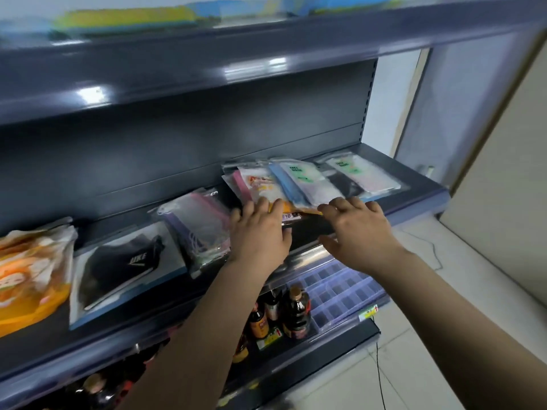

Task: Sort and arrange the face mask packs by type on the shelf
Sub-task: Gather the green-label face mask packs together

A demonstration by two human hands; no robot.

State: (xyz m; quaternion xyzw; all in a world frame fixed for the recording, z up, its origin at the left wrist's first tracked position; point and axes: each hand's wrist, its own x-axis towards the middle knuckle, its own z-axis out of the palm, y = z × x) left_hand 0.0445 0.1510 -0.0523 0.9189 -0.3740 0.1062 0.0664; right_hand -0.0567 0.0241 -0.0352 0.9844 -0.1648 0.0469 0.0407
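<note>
Both our arms reach forward: left hand (258, 232) and right hand (359, 229) lie open-fingered, fingertips on overlapping mask packs (284, 184).

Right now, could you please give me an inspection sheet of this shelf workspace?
Surface: dark shelf, packs lying flat.
Job's things: overlapping heap of face mask packs; black mask pack; pink-edged clear pack; orange pack far left.
Clutter: nothing seen.
Hands: left hand rests fingers on the heap; right hand hovers at the heap's front edge, fingers spread.
Cables: thin black cable hanging below.
Surroundings: sauce bottles and a clear compartment tray on the lower shelf.
</note>
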